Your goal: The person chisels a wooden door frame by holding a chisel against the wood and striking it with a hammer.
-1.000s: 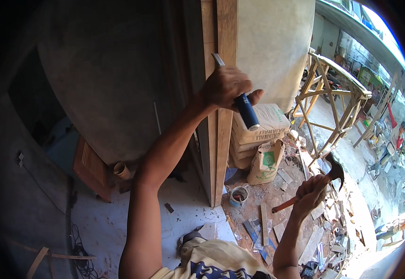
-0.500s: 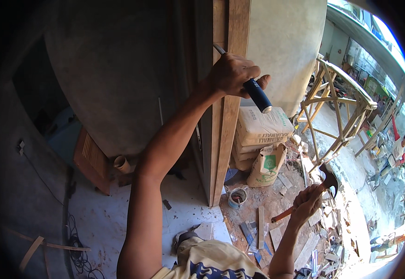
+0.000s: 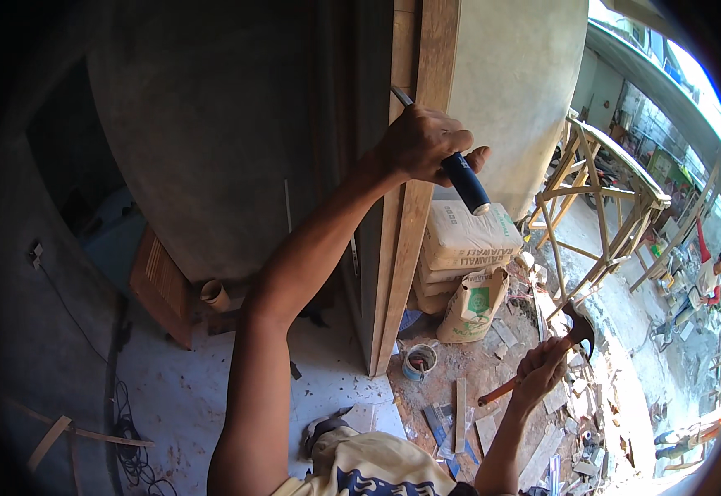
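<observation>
Chisel (image 3: 451,161) blade tip seems hidden behind left hand (image 3: 420,142).

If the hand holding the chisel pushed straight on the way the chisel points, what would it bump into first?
The left hand aims the chisel up and to the left. Its metal tip already seems to rest against the upright wooden door frame, so the frame's wood would come first. The exact depth is hard to judge.

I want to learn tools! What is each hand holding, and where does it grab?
Left hand grips a chisel around its dark handle; right hand holds a hammer by its wooden handle.
</observation>
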### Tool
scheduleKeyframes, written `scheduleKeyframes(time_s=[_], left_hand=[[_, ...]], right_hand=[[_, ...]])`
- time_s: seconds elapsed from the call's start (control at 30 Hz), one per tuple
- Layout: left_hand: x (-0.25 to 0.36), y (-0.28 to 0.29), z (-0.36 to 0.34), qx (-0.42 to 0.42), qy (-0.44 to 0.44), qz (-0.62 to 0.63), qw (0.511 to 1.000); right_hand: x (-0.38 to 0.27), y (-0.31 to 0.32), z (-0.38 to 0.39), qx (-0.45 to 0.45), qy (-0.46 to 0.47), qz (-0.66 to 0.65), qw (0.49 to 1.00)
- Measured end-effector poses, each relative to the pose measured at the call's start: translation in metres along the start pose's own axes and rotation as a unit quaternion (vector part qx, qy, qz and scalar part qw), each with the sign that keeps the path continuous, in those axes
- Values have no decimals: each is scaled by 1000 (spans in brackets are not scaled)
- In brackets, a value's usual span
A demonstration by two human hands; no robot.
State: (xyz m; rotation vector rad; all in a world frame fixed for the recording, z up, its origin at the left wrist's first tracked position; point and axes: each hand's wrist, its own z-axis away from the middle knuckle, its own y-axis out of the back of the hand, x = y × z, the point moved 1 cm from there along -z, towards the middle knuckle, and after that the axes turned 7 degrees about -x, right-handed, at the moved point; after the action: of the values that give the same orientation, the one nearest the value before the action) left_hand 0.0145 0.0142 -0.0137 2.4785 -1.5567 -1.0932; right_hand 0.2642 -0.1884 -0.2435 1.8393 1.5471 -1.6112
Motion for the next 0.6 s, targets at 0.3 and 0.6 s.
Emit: scheduleKeyframes(time_s=[0.3,0.6], left_hand=[[2,3,5,-2,25,-9,1000],[1,-1,8,17,14,7,1000]], right_hand=[[4,-6,2,-12,-2,-17,1000],[5,-36,6,-50,33,-4,998]])
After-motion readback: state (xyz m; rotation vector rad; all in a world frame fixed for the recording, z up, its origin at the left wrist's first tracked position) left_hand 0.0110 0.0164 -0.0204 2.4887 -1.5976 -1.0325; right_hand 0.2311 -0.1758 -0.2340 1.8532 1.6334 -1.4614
